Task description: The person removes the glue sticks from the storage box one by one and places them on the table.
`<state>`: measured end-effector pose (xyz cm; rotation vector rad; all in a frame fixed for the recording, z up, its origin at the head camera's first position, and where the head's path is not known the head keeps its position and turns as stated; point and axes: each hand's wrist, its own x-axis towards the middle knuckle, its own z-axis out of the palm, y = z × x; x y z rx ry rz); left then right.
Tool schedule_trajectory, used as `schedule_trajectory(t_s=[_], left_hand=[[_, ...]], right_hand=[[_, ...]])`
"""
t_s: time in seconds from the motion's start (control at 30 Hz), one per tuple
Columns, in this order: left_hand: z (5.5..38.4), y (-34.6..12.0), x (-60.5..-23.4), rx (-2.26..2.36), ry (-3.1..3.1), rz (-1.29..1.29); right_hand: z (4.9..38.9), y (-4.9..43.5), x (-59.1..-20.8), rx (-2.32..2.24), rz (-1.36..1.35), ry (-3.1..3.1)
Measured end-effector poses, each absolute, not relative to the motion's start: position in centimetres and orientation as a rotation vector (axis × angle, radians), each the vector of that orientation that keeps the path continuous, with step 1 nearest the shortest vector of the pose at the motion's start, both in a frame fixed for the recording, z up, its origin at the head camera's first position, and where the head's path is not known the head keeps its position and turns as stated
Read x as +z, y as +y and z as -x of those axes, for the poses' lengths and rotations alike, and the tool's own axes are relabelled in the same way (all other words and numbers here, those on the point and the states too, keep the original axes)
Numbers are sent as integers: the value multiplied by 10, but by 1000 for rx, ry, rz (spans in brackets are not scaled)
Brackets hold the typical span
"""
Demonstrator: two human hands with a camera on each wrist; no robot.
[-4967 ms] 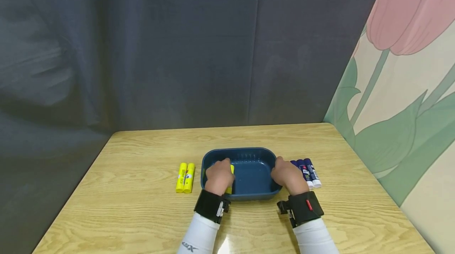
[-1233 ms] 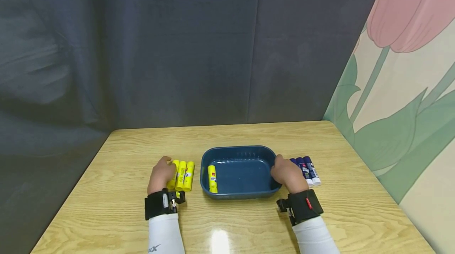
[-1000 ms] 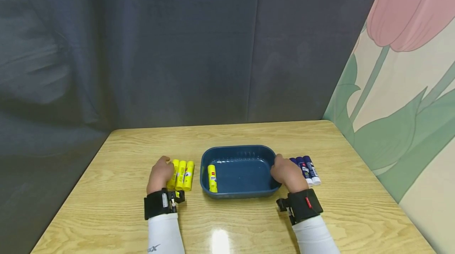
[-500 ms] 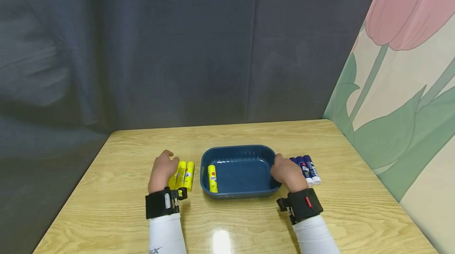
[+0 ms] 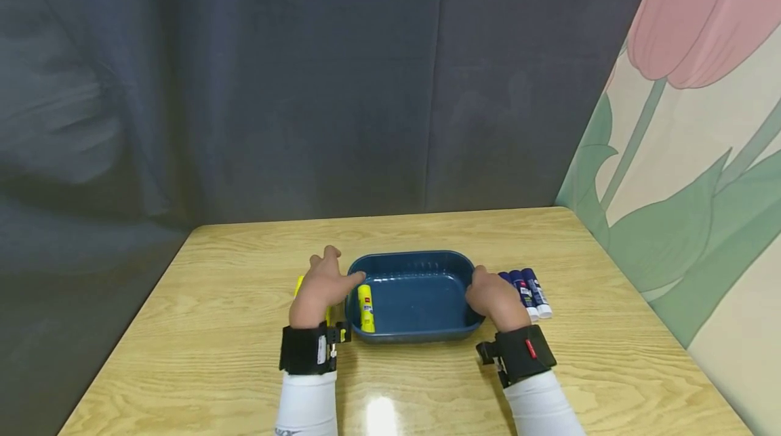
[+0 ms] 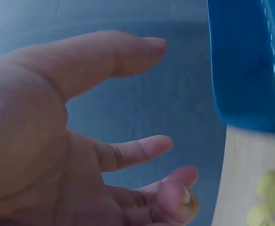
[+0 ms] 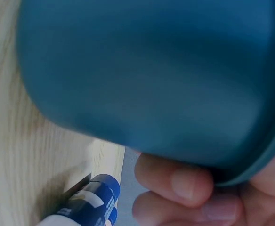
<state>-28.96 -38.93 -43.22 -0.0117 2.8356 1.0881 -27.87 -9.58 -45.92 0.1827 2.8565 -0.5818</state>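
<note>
My left hand (image 5: 322, 285) hovers over the yellow glue sticks (image 5: 299, 283) and the left rim of the blue plastic bin (image 5: 421, 335), fingers spread, holding nothing. Most of those glue sticks are hidden beneath it. In the left wrist view the thumb and fingers (image 6: 142, 146) stand well apart beside the bin. One yellow glue stick (image 5: 366, 307) lies inside the bin at its left end. My right hand (image 5: 495, 297) grips the bin's right rim, its fingertips (image 7: 184, 183) curled under the lip in the right wrist view.
Several dark blue glue sticks with white ends (image 5: 537, 293) lie side by side right of the bin, partly behind my right hand. The wooden table (image 5: 232, 354) ends at a dark curtain (image 5: 317, 83) behind and a painted wall (image 5: 677, 219) on the right.
My left hand took a yellow glue stick from the bin and set it left of the other two. It has since let go, lifted and moved right. My right hand stays on the rim.
</note>
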Motion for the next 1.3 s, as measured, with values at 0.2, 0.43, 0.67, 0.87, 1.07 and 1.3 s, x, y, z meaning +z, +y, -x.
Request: schedule_trajectory(t_s=[0.2,0.43,0.67,0.87,1.07,1.3], left_hand=[[283,-359,-431,932,2843,-70],[280,-330,-435,782,2849,-34],[283,-318,-441,591,2877,13],[284,-315,-447,485,2898,29],[287,-312,-453,397,2928,46],[292,-309,-457,304,2888,84]], right_hand=[[280,-95,-461,-587,-187,2852],[281,-94,-461,-596,-188,2843],[280,-95,-461,-598,-192,2841],[280,-95,-460,-588,-190,2838],[281,-95,-460,-572,-194,2835],[282,-95,-461,-576,-205,2830]])
